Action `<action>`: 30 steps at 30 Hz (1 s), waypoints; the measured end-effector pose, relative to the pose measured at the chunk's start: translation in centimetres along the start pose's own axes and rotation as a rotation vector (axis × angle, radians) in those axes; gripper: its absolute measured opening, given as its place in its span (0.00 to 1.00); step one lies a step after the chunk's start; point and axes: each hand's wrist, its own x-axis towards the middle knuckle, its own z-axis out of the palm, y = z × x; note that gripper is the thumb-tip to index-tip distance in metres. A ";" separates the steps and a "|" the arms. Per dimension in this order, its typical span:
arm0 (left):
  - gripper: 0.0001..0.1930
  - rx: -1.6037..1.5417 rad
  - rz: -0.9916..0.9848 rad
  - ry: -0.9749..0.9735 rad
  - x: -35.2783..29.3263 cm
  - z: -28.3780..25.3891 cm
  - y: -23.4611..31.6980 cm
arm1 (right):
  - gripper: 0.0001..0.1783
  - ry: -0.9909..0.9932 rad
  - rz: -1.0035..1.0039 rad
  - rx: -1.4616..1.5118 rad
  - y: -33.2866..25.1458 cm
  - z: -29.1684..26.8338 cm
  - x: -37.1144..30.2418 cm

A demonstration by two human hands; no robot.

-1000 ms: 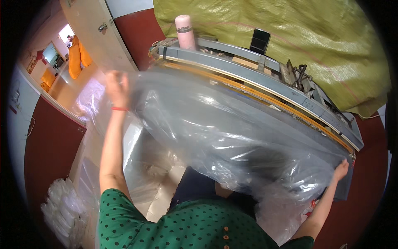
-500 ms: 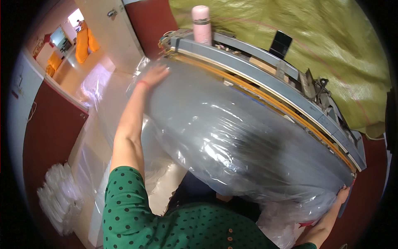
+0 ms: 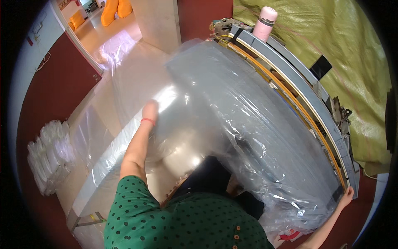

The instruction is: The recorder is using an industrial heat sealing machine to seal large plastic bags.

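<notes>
A large clear plastic sheet (image 3: 244, 120) is spread over a grey table surface along the long machine bar. My left hand (image 3: 150, 110), with a red band at the wrist, is at the left part of the film. Its fingers are blurred and partly hidden by the film, so its grip is unclear. At the far right, my right hand (image 3: 346, 196) has its fingers closed at the near end of the machine (image 3: 304, 70), by the sheet's corner. What they pinch is too small to make out.
A pink flask (image 3: 265, 25) and a black phone (image 3: 320, 67) stand on the machine, before a yellow-green tarp (image 3: 356, 45). Stacked clear plastic bags (image 3: 49, 157) lie at left. A long white film-covered bench (image 3: 103, 166) runs beside me. Beyond the doorway are orange sacks (image 3: 117, 11).
My left hand has come away from the machine's far end, back toward me and down the film. The film's left part now spreads over the bench side. The view has turned left.
</notes>
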 end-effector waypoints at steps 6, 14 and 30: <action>0.10 -0.190 -0.470 0.161 -4.2 -8.5 -4.1 | 0.12 -0.115 -0.250 0.243 -18.1 2.6 1.8; 0.04 -0.759 0.022 0.491 -2.5 -23.3 6.1 | 0.06 -0.579 -0.368 0.742 -48.0 5.3 -5.4; 0.23 -1.143 0.744 0.297 -4.1 -34.5 20.8 | 0.07 -1.210 -1.012 1.148 -60.2 -0.9 -17.2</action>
